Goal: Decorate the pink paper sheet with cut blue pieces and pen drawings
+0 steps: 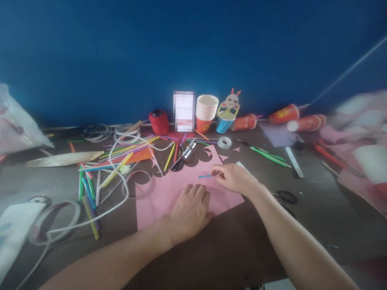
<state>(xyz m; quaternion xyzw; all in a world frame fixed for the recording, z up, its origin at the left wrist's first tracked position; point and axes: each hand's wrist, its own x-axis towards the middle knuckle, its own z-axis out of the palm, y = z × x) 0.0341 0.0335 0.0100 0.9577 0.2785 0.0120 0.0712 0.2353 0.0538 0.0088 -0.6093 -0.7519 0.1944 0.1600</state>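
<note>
A sheet of pink paper with scalloped cuts along its far edge lies on the dark table. My left hand rests palm down on its near part, the fingers stretched forward and slightly bent. Above the right part of the sheet, my right hand has its thumb and fingertips pinched together. Small blue pieces lie right beside those fingertips. What the pinch holds, if anything, is too small to make out. Black-handled scissors lie to the right of my right wrist.
Coloured straws and a white cable spread over the left side. Along the blue wall stand a red thread spool, stacked paper cups and a blue cup with a rabbit figure. A tape roll lies beyond the paper.
</note>
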